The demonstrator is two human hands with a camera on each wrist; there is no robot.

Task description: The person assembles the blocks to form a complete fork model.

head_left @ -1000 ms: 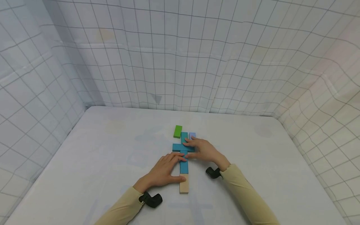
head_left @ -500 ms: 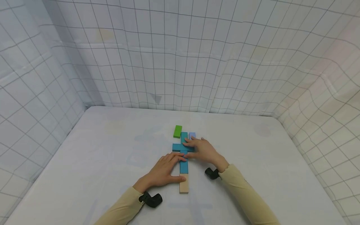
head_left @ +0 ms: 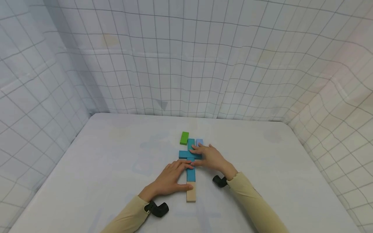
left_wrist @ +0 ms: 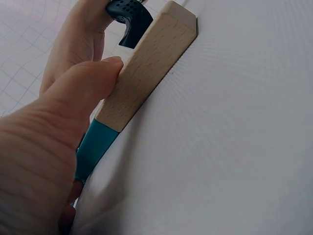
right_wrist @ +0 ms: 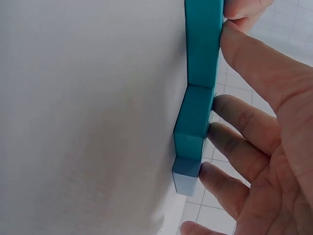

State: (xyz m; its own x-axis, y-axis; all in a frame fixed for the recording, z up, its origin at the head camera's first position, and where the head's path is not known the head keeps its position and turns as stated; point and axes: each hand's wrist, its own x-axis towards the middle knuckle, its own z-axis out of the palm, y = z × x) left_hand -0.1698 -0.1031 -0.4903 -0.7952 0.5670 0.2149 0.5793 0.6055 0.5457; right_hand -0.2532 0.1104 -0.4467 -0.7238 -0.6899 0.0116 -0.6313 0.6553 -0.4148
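Blue-teal blocks lie flat in a cross: a lengthwise lower block, a crosswise block and an upper block. A plain wooden block continues the line at the near end. My left hand rests over the lower part, its thumb on the wooden block and its fingertips on the lower blue block. My right hand lies spread from the right, its fingertips on top of the blue blocks and at the lavender block. The right wrist view shows these fingers touching the block tops.
A green block lies slightly turned at the upper left of the cross. All the blocks are on a white-covered table. Grid-patterned white curtains stand behind it and at both sides.
The head view has tilted up slightly, so everything sits a little lower in it. Both hands and the blocks otherwise keep their places.
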